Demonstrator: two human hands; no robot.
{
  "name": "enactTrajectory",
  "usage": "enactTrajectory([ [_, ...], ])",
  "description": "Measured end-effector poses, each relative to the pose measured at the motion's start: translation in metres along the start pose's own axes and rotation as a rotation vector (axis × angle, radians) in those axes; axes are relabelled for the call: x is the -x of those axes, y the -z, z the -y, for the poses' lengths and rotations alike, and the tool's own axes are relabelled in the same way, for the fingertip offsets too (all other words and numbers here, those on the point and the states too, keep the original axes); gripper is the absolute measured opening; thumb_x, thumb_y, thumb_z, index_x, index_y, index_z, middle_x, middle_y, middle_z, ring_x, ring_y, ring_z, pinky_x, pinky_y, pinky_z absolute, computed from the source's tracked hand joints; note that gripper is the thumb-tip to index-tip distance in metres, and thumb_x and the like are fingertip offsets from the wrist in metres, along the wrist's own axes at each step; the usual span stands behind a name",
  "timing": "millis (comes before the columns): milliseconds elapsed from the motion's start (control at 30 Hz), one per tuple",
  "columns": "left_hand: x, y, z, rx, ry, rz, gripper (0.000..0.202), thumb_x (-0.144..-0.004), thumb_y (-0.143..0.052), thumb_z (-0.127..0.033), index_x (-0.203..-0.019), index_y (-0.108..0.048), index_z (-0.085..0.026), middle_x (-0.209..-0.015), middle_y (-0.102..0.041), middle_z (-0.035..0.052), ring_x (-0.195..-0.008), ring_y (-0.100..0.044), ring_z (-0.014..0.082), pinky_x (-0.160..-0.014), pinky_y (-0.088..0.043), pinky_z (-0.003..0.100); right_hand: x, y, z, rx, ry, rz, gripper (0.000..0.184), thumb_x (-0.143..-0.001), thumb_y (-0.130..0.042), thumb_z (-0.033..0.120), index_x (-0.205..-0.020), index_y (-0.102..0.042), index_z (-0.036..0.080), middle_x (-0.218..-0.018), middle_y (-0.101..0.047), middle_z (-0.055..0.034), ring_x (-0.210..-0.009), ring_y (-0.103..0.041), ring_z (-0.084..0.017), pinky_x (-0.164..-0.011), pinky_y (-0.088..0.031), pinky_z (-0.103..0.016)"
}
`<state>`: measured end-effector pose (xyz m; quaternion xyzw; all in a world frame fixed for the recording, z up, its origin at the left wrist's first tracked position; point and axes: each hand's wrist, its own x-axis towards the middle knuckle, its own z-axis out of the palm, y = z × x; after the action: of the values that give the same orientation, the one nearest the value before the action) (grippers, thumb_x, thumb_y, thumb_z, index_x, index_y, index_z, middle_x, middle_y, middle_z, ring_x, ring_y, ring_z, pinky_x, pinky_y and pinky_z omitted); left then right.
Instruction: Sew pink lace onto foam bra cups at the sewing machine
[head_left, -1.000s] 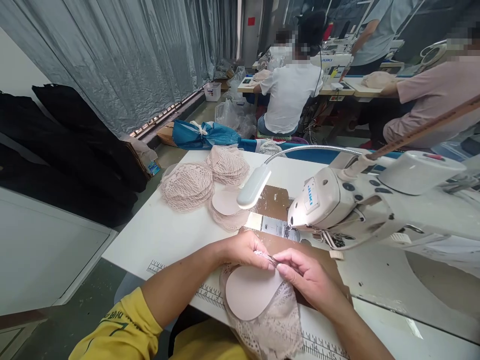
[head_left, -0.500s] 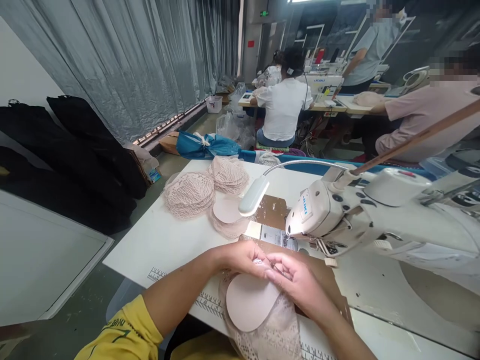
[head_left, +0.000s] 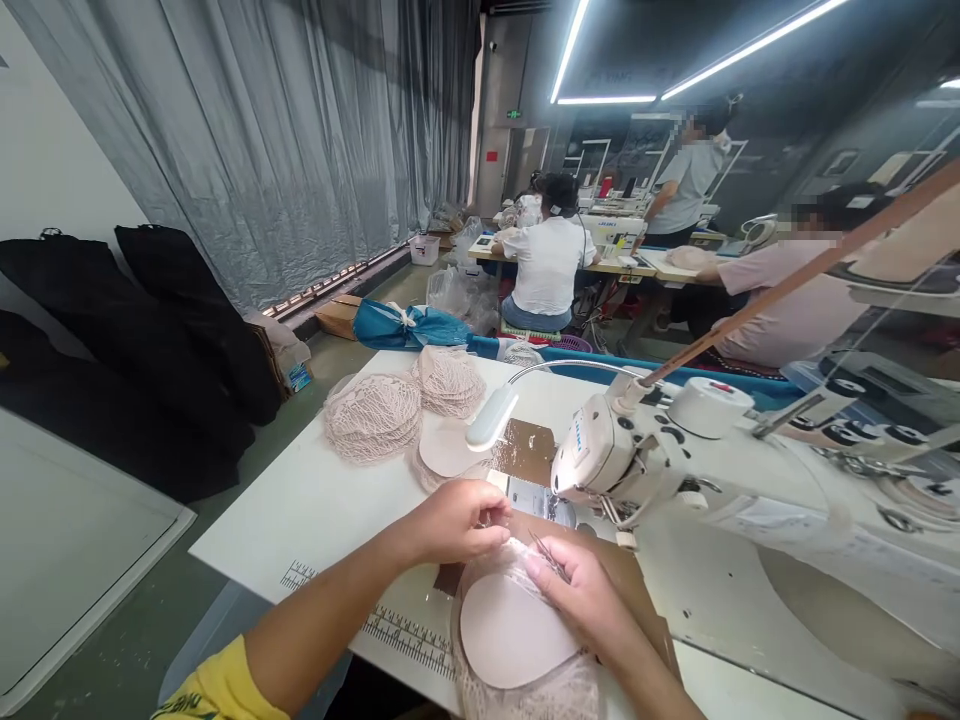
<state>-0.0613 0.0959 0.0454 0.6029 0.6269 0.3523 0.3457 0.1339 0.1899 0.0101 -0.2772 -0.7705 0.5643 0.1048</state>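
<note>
A beige lace piece (head_left: pixel 525 695) with a smooth, pale oval cup pad (head_left: pixel 517 630) on it lies at the table's front edge. My right hand (head_left: pixel 589 590) grips the lace's upper right edge, thumb on top. A small pointed metal tool, perhaps thread snips (head_left: pixel 549 556), sticks out between its fingers. Just left of the lace's top edge is my left hand (head_left: pixel 465 520), its fingers curled and pinched together. What it pinches, if anything, is too small to make out. Beyond the hands stands a white sewing machine (head_left: pixel 600 450).
Two stacks of lace pieces, a left stack (head_left: pixel 373 418) and a farther stack (head_left: pixel 448 380), sit on the white table (head_left: pixel 300 520). Nearer the machine lies another pad on lace (head_left: pixel 446 450). A lamp (head_left: pixel 491 418) overhangs the table. Several people work beyond.
My left hand has parted from my right hand and moved slightly left, off the lace's top. My right hand keeps its grip. The head view has tilted up.
</note>
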Motion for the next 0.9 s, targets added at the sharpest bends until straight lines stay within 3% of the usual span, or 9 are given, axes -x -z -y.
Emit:
enactTrajectory([
  [33,0.005,0.005,-0.001,-0.016,0.038,0.007,0.014,-0.079,-0.061,-0.028,-0.077,-0.063,-0.015,-0.069,-0.056,-0.0019,-0.061,-0.045,0.0096,-0.053,-0.032,0.019,0.001,0.001,0.0,-0.013,0.009,0.003,0.036,-0.086,-0.052,0.052,-0.07,-0.049,0.02,-0.065,-0.043,0.0036,-0.063,-0.041,-0.013,-0.057,-0.035,-0.025],
  [100,0.012,0.013,0.002,0.019,0.148,0.153,0.028,-0.08,-0.063,-0.04,-0.07,-0.061,-0.014,-0.061,-0.052,-0.0022,-0.055,-0.043,0.0087,-0.048,-0.028,0.019,0.004,0.003,0.003,-0.04,0.021,0.014,0.035,-0.086,-0.052,0.052,-0.073,-0.051,0.019,-0.068,-0.045,0.0028,-0.065,-0.043,-0.014,-0.06,-0.037,-0.025],
  [167,0.015,0.012,0.009,0.172,0.242,0.336,0.036,-0.073,-0.071,-0.049,-0.07,-0.062,-0.013,-0.059,-0.05,-0.0029,-0.052,-0.042,0.0084,-0.047,-0.027,0.02,0.006,0.003,0.006,-0.078,0.042,0.039,0.036,-0.085,-0.051,0.054,-0.077,-0.055,0.019,-0.071,-0.048,0.0017,-0.067,-0.044,-0.014,-0.061,-0.038,-0.026],
  [233,0.014,0.002,0.016,0.408,0.277,0.421,0.04,-0.064,-0.079,-0.048,-0.081,-0.064,-0.014,-0.063,-0.052,-0.0036,-0.055,-0.045,0.0083,-0.05,-0.031,0.019,0.007,0.003,0.01,-0.115,0.056,0.061,0.037,-0.084,-0.052,0.055,-0.079,-0.058,0.019,-0.073,-0.051,0.0005,-0.068,-0.047,-0.015,-0.062,-0.04,-0.026],
  [333,0.01,-0.02,0.023,0.704,0.282,0.306,0.049,-0.059,-0.084,-0.041,-0.096,-0.065,-0.014,-0.072,-0.056,-0.0027,-0.06,-0.048,0.0077,-0.055,-0.035,0.018,0.009,0.002,0.013,-0.155,0.045,0.088,0.036,-0.083,-0.056,0.054,-0.084,-0.061,0.019,-0.077,-0.056,-0.0015,-0.073,-0.051,-0.017,-0.066,-0.043,-0.028],
  [467,0.005,-0.036,0.025,0.838,0.331,0.148,0.047,-0.058,-0.085,-0.035,-0.093,-0.064,-0.012,-0.072,-0.058,-0.0007,-0.056,-0.048,0.0065,-0.052,-0.035,0.018,0.011,0.003,0.01,-0.21,0.006,0.09,0.034,-0.082,-0.059,0.051,-0.09,-0.063,0.018,-0.083,-0.061,-0.0031,-0.078,-0.055,-0.019,-0.07,-0.046,-0.029],
  [700,0.005,-0.034,0.02,0.789,0.353,0.11,0.044,-0.059,-0.085,-0.041,-0.081,-0.061,-0.012,-0.059,-0.052,-0.0041,-0.049,-0.04,0.0052,-0.046,-0.028,0.018,0.012,0.004,0.008,-0.108,-0.006,0.031,0.034,-0.079,-0.061,0.052,-0.09,-0.064,0.019,-0.083,-0.061,-0.0029,-0.078,-0.057,-0.019,-0.069,-0.047,-0.029],
  [900,0.004,-0.041,0.019,0.699,0.303,0.085,0.042,-0.064,-0.08,-0.047,-0.075,-0.063,-0.01,-0.058,-0.046,-0.0048,-0.053,-0.036,0.0058,-0.05,-0.026,0.019,0.012,0.008,0.002,-0.055,0.005,-0.012,0.036,-0.083,-0.055,0.054,-0.087,-0.062,0.019,-0.079,-0.059,-0.0019,-0.073,-0.054,-0.017,-0.066,-0.045,-0.028],
])
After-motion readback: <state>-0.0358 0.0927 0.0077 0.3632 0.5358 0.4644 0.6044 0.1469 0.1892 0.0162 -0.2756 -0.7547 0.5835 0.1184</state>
